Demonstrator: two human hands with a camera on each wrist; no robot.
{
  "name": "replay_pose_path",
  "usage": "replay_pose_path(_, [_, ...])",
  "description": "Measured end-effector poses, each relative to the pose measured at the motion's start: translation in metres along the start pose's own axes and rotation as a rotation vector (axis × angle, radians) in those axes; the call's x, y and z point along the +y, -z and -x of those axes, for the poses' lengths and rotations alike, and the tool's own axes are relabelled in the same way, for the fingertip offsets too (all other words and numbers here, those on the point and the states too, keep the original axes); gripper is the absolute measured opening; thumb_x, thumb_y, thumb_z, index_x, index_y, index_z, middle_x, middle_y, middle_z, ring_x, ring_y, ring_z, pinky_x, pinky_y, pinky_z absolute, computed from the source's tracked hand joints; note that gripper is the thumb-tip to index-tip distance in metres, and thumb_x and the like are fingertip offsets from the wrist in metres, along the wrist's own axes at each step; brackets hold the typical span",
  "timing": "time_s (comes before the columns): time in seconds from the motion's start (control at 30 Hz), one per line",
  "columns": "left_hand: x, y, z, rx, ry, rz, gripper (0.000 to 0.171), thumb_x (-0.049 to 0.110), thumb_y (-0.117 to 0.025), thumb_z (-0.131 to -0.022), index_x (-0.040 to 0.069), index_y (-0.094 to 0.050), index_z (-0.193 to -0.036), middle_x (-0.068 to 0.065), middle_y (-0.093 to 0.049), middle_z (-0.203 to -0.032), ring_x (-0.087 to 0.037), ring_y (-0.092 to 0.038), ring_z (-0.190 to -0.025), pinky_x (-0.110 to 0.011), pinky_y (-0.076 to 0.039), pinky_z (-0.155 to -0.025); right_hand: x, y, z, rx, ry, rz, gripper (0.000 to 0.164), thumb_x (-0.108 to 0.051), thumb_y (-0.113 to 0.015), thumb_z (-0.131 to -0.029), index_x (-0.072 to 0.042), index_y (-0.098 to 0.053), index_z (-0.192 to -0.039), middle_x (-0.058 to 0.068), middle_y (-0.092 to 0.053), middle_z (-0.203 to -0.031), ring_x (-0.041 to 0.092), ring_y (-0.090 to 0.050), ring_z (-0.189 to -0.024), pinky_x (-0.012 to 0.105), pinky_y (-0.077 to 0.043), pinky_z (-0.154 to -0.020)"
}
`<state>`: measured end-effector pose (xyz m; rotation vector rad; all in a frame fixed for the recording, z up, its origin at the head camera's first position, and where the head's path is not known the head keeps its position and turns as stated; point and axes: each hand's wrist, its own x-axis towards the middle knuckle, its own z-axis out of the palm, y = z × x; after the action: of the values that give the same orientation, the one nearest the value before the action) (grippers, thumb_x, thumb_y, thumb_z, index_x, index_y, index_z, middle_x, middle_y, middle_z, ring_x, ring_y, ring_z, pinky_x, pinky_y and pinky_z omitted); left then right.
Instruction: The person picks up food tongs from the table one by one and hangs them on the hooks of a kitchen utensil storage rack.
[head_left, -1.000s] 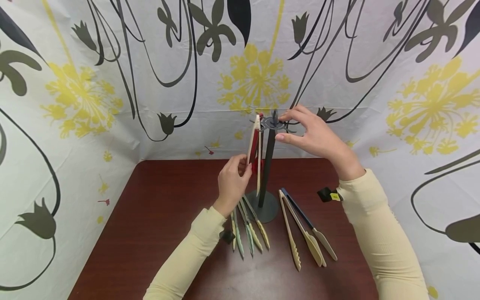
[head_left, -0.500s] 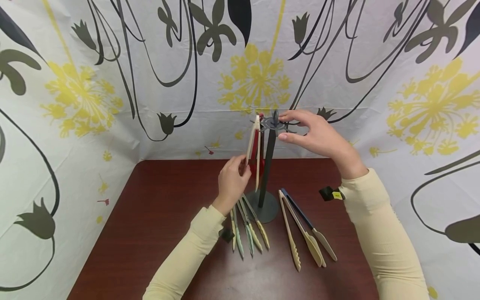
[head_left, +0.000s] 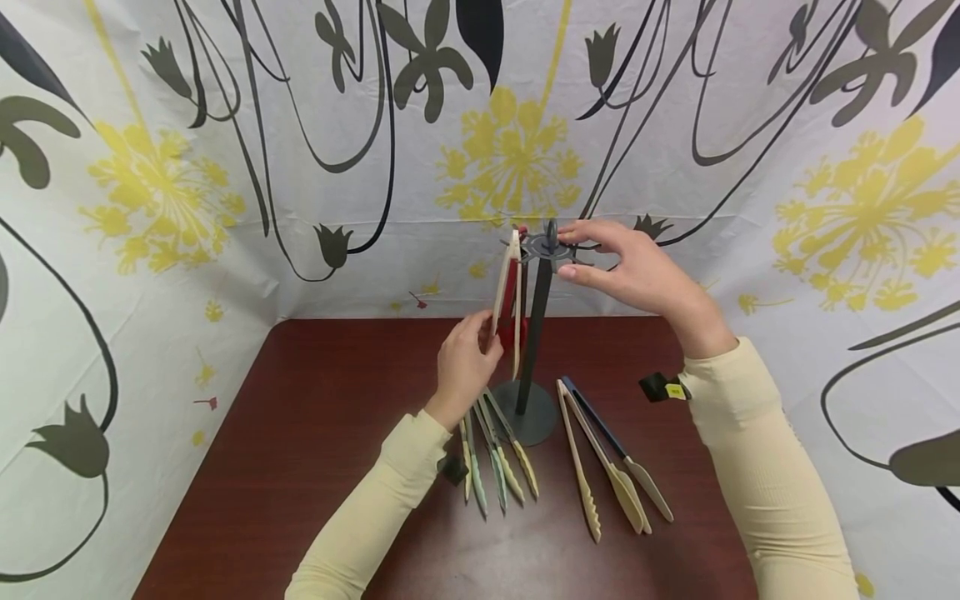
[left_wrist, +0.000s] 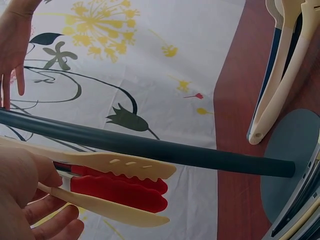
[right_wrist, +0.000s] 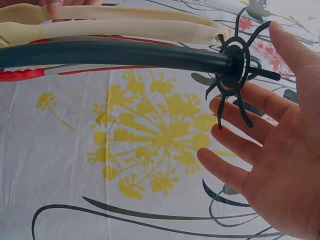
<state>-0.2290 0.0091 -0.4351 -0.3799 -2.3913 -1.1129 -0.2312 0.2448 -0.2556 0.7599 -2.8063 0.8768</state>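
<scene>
A dark grey stand (head_left: 534,333) rises from the tabletop, with a ring of hooks (right_wrist: 231,65) at its top. Cream tongs (left_wrist: 125,162) hang from the ring's left side, their two arms spread apart. My left hand (head_left: 467,362) pinches the outer arm between thumb and fingers, partway down. Red-tipped tongs (left_wrist: 120,195) hang just behind, showing between the cream arms. My right hand (head_left: 637,271) is up at the ring, fingers extended and spread. In the right wrist view its thumb tip meets one hook and its fingertips lie by the others.
On the brown table (head_left: 337,400), several tongs with green and cream tips (head_left: 498,467) lie left of the round base (head_left: 536,417). Right of it lie cream tongs (head_left: 581,467) and blue-handled tongs (head_left: 600,421). A patterned cloth (head_left: 337,167) stands behind.
The cream tongs' inner arm has shifted slightly and its tip sits a little higher. The red tongs have swung a bit. My right hand has edged slightly to the right.
</scene>
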Motion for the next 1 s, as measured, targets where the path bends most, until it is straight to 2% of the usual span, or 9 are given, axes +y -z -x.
replay_pose_path(0.3, [-0.003, -0.003, 0.000, -0.017, 0.006, -0.014, 0.037, 0.014, -0.069, -0.089, 0.013, -0.064, -0.126, -0.003, -0.071, -0.108, -0.018, -0.069, -0.093, -0.038, -0.057, -0.075, 0.004, 0.000, 0.000, 0.019, 0.063, -0.001, 0.047, -0.038, -0.063, -0.096, -0.017, -0.058, -0.139, 0.002, -0.053, -0.148, 0.024, -0.047, -0.138, 0.051, -0.039, -0.109])
replay_pose_path(0.6, [-0.003, -0.004, 0.000, -0.022, 0.002, -0.030, 0.039, 0.015, -0.071, -0.089, 0.013, -0.063, -0.127, -0.002, -0.070, -0.108, -0.018, -0.068, -0.094, -0.038, -0.057, -0.074, 0.006, 0.003, 0.001, 0.013, 0.089, 0.040, 0.048, -0.037, -0.064, -0.096, -0.019, -0.057, -0.140, 0.001, -0.052, -0.150, 0.026, -0.042, -0.143, 0.052, -0.039, -0.110])
replay_pose_path(0.77, [0.000, 0.005, 0.001, -0.100, 0.050, -0.079, 0.050, 0.021, -0.072, -0.088, 0.013, -0.057, -0.136, -0.003, -0.068, -0.116, -0.020, -0.065, -0.103, -0.038, -0.056, -0.075, 0.005, 0.006, 0.002, -0.012, 0.086, 0.065, 0.047, -0.038, -0.061, -0.097, -0.022, -0.057, -0.141, 0.000, -0.049, -0.152, 0.026, -0.038, -0.146, 0.054, -0.032, -0.114])
replay_pose_path(0.9, [0.001, 0.019, 0.003, -0.187, 0.096, -0.136, 0.064, 0.023, -0.073, -0.087, 0.011, -0.048, -0.144, -0.006, -0.064, -0.125, -0.025, -0.058, -0.113, -0.040, -0.055, -0.071, 0.005, 0.008, 0.004, -0.034, 0.099, 0.075, 0.044, -0.035, -0.054, -0.100, -0.023, -0.055, -0.143, 0.002, -0.048, -0.153, 0.028, -0.035, -0.147, 0.056, -0.029, -0.116])
replay_pose_path(1.0, [-0.003, 0.031, 0.007, -0.217, 0.119, -0.162, 0.069, 0.023, -0.074, -0.086, 0.010, -0.045, -0.147, -0.009, -0.062, -0.129, -0.027, -0.055, -0.118, -0.040, -0.055, -0.070, 0.004, 0.010, 0.004, -0.044, 0.116, 0.082, 0.044, -0.033, -0.049, -0.102, -0.022, -0.054, -0.144, 0.005, -0.047, -0.153, 0.031, -0.032, -0.148, 0.057, -0.026, -0.117])
